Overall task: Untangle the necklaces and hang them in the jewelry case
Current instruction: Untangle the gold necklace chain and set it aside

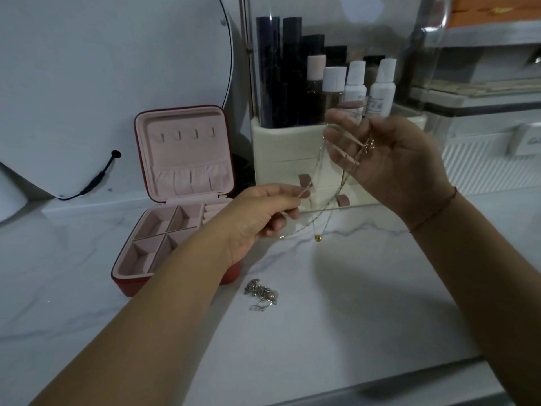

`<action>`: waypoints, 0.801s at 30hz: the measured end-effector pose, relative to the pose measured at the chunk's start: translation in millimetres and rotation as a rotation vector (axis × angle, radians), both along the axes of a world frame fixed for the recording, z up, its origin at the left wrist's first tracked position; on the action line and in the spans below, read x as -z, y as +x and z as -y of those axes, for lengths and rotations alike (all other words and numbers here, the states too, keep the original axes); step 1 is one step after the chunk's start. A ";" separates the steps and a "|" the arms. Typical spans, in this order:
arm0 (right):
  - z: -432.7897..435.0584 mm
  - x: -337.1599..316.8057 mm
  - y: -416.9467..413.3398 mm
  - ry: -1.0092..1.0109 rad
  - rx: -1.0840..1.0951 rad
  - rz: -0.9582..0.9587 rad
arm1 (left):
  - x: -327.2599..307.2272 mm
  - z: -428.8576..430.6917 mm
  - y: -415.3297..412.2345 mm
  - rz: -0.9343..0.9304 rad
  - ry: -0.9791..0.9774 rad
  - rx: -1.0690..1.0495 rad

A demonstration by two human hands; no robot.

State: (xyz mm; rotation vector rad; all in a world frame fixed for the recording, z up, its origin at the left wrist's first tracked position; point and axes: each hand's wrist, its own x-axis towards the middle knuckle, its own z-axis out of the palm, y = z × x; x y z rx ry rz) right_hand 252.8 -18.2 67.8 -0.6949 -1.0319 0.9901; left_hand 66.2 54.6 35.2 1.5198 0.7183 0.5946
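Note:
Thin gold necklace chains [322,183] hang tangled between my hands above the marble counter, with a small gold bead pendant [317,238] dangling at the bottom. My right hand [389,162] is raised with its palm toward me, the chains draped over its spread fingers and a small clump near its thumb. My left hand [263,212] pinches a strand lower down. The red jewelry case [175,200] stands open at the left, its pink lid showing several hooks [187,134] with nothing on them. A silver chain heap [262,294] lies on the counter.
A cream cosmetics organizer [281,159] with bottles [354,86] stands right behind the hanging chains. A round mirror [117,68] with a black cable leans at the back left. Clear storage boxes [483,112] sit at the right. The counter's front edge runs along the bottom right.

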 end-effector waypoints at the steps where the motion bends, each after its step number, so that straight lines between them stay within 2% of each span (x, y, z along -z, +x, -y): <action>1: 0.8 0.2 -1.2 0.001 0.008 0.023 | -0.2 0.9 0.0 0.014 -0.007 0.011; 6: 6.2 -2.1 -9.9 0.009 -0.032 0.089 | -4.6 7.6 0.0 0.056 -0.060 0.061; 12: 9.9 -3.5 -12.0 0.033 -0.099 0.134 | -6.8 14.2 2.2 0.091 -0.247 0.122; 17: 10.3 -3.4 -11.7 0.077 -0.198 0.177 | -4.2 14.4 1.6 0.043 -0.239 0.196; 24: 8.7 -5.4 -14.1 0.119 -0.380 0.155 | -6.2 19.4 2.6 0.074 -0.261 0.270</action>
